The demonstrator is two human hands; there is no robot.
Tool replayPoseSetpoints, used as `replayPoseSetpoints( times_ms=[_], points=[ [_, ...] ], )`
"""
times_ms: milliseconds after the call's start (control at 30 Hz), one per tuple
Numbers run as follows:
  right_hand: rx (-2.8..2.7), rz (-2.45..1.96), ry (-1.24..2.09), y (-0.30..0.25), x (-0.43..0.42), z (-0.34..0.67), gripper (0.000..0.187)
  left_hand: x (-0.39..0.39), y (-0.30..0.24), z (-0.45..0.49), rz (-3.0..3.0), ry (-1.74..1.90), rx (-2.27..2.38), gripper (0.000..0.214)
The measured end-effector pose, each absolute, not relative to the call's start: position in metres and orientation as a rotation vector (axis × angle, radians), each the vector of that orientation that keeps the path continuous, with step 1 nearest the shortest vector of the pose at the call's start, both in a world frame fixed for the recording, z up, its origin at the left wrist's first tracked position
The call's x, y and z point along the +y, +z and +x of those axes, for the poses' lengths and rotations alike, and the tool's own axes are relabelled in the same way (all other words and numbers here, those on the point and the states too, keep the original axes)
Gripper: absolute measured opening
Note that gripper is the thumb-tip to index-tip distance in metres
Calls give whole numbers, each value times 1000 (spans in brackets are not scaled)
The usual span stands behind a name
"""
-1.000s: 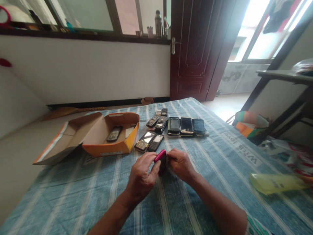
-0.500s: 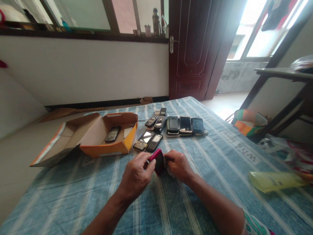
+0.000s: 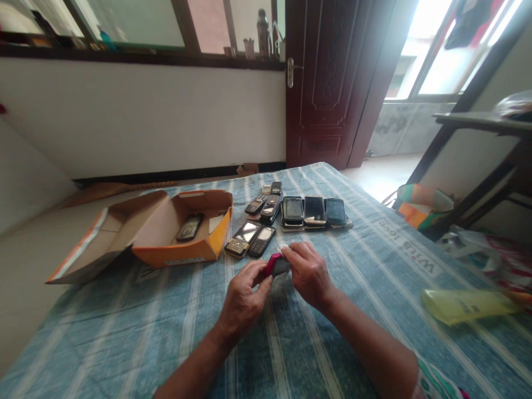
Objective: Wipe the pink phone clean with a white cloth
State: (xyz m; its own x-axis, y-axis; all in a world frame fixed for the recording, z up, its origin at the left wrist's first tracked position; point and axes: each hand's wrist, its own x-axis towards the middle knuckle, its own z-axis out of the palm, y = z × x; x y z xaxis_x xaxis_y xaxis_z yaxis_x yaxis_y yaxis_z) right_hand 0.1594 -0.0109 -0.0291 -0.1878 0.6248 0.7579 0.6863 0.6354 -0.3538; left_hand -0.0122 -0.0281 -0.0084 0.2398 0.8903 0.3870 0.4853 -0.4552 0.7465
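Note:
My left hand pinches a pink-edged mobile phone between thumb and fingers, tilted above the cloth-covered surface. At the phone's upper right edge, my right hand is closed on a small white cloth or tissue, mostly hidden by the fingers. Just beyond my hands lie two keypad phones, a gold-and-black one and a black one. Behind them is a small pile of keypad phones. To its right, touchscreen phones lie in stacks side by side.
On the left stands an open orange cardboard box with a dark phone inside. A blue striped cloth covers the surface. A yellow translucent plastic item lies at the right. Beyond are a dark red door and a shelf.
The pink phone has turned from steeply upright to a flatter tilt. My right hand has shifted up to its top edge with the white cloth; my left hand has moved slightly right.

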Motion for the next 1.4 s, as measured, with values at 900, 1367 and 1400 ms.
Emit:
replayPoseSetpoints(
  times_ms=[900,1367,1400],
  points=[
    [-2204,-1117,-403,-30,-32,135,24,-16,-34,-26,2338,838,1480,26],
    [-2199,-1112,-437,-32,-31,134,25,-13,-24,-29,2341,1028,1220,19],
    [-2198,-1131,-427,-32,-28,137,25,-13,-25,-30,2356,1038,1216,19]
  ],
)
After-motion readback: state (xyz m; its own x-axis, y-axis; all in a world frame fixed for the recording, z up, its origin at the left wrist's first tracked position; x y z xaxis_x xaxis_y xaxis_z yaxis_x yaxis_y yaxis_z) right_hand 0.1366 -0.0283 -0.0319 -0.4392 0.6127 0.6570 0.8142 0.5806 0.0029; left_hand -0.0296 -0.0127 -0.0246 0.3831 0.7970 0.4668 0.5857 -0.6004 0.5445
